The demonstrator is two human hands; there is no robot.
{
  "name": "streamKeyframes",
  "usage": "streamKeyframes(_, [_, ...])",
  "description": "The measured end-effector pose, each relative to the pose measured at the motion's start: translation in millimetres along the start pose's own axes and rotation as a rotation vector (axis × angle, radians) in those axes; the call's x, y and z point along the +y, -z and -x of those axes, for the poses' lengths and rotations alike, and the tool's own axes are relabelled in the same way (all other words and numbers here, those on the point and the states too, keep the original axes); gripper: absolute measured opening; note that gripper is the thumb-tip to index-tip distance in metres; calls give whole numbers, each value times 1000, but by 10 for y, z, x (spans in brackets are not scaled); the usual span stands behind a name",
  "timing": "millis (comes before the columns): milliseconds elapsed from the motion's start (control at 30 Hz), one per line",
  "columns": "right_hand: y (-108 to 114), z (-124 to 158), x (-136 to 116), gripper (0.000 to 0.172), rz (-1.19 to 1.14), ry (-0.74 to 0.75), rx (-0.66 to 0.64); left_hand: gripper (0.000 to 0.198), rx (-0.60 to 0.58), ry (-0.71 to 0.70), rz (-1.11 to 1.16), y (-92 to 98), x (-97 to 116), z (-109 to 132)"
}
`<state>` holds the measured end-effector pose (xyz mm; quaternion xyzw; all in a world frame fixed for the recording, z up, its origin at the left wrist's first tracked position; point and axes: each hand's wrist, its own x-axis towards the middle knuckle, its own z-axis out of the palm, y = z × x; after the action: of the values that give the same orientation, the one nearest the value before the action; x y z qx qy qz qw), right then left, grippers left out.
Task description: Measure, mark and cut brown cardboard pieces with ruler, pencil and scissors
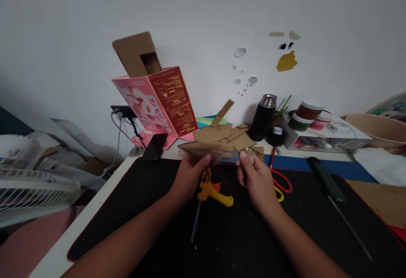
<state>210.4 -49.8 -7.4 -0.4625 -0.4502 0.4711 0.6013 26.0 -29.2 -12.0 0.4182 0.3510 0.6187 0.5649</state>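
My left hand (187,177) grips the left part of a flat piece of cardboard (209,147), thumb on the near face, held up over the black mat. At its right end, my right hand (257,180) is closed in a pinch. A shiny, bluish see-through patch (233,158) shows along the lower edge beside those fingertips; I cannot tell what it is. Below the hands lies a yellow glue gun (218,194) with an orange trigger, a grey glue stick (196,222) poking from its back. Loose cardboard pieces (212,134) are heaped just behind.
Scissors with red and yellow handles (281,181) lie right of my right hand. Further right is a long blade with a dark green handle (326,178). A black flask (263,117), stacked jars (306,115), a phone (154,148) and a pink box (142,102) stand behind. A fan (27,195) is left.
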Motion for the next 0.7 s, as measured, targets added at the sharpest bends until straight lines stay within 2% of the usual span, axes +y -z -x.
streamKeyframes(700, [-18, 1, -11, 51, 6, -14, -6, 45, 4, 40, 59, -65, 19, 31])
